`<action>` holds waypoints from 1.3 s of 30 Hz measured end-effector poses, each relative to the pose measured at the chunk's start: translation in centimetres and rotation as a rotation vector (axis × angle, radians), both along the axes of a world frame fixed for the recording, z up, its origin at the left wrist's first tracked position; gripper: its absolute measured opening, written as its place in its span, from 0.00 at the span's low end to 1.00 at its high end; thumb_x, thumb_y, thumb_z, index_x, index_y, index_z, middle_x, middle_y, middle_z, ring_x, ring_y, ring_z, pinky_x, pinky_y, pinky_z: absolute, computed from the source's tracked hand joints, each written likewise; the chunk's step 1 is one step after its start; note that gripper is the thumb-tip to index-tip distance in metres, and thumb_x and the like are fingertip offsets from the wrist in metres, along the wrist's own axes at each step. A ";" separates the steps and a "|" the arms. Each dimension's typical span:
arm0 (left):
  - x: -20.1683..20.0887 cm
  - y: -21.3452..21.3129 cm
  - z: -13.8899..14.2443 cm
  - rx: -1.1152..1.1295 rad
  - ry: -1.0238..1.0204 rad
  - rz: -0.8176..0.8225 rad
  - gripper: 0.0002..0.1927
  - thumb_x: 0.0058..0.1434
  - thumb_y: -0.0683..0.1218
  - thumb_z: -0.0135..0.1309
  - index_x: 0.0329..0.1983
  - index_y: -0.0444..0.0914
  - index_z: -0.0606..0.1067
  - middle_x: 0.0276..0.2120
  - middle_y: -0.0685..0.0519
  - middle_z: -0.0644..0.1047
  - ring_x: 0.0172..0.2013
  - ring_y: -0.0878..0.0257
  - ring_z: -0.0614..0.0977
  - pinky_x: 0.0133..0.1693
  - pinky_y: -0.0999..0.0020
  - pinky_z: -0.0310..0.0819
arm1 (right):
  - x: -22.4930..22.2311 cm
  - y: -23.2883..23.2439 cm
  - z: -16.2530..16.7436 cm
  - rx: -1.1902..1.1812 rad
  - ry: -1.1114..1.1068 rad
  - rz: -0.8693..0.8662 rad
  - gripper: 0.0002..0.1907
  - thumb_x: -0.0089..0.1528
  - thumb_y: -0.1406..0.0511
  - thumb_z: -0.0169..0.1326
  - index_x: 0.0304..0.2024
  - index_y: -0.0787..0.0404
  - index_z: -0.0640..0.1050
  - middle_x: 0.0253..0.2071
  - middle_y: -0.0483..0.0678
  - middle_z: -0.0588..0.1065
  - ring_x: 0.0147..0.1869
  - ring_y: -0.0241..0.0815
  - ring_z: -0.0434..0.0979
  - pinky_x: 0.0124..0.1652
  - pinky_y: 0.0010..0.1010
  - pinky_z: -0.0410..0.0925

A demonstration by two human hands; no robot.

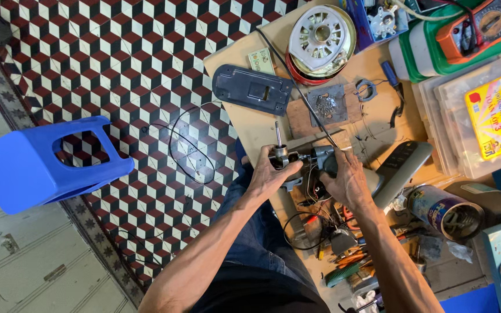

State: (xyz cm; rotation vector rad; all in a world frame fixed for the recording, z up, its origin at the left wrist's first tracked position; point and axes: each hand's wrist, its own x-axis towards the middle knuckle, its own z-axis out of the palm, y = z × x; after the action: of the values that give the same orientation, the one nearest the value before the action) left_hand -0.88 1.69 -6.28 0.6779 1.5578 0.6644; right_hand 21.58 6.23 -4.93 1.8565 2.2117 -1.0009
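Observation:
My left hand [272, 173] grips the front end of a small grey electric motor [310, 158], whose metal shaft [278, 134] sticks out away from me. My right hand [346, 181] holds the rear end of the same motor, over the near edge of a wooden workbench [244, 124]. Black and red wires [301, 223] hang from the motor down toward my lap. A thin dark rod [297, 87] lies diagonally across the bench toward the motor.
On the bench lie a dark grey plastic cover [252, 88], a round white motor part on a red tin [321, 39], a multimeter [485, 26], clear plastic boxes [482, 119], a tin can [445, 211] and hand tools [343, 269]. A blue plastic stool [44, 165] stands on the patterned tile floor at left.

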 end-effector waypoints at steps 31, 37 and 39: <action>-0.3 0.5 -2.6 -0.150 0.097 0.021 0.48 0.45 0.67 0.67 0.63 0.40 0.65 0.53 0.45 0.69 0.51 0.54 0.78 0.51 0.60 0.76 | -2.7 2.4 -1.2 0.157 0.329 -0.204 0.10 0.64 0.68 0.61 0.47 0.64 0.82 0.48 0.51 0.77 0.49 0.47 0.80 0.48 0.36 0.72; -0.5 0.5 -2.5 -0.141 0.092 0.001 0.47 0.45 0.68 0.66 0.63 0.41 0.65 0.54 0.45 0.68 0.52 0.53 0.77 0.52 0.60 0.76 | -2.2 2.7 -1.3 0.239 0.366 -0.068 0.11 0.64 0.69 0.60 0.49 0.64 0.82 0.49 0.51 0.78 0.51 0.49 0.79 0.51 0.36 0.72; -0.5 0.5 -2.5 -0.128 0.087 0.012 0.47 0.45 0.68 0.66 0.62 0.41 0.66 0.54 0.45 0.69 0.52 0.53 0.78 0.52 0.60 0.76 | -2.3 3.0 -1.2 0.245 0.375 -0.020 0.11 0.65 0.69 0.59 0.49 0.65 0.82 0.49 0.52 0.78 0.52 0.50 0.79 0.52 0.36 0.71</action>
State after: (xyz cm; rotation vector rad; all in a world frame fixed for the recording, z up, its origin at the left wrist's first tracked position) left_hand -1.43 2.23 -8.79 0.6087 1.6707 0.5446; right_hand 19.33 9.21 -6.13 1.9193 2.6385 -1.2182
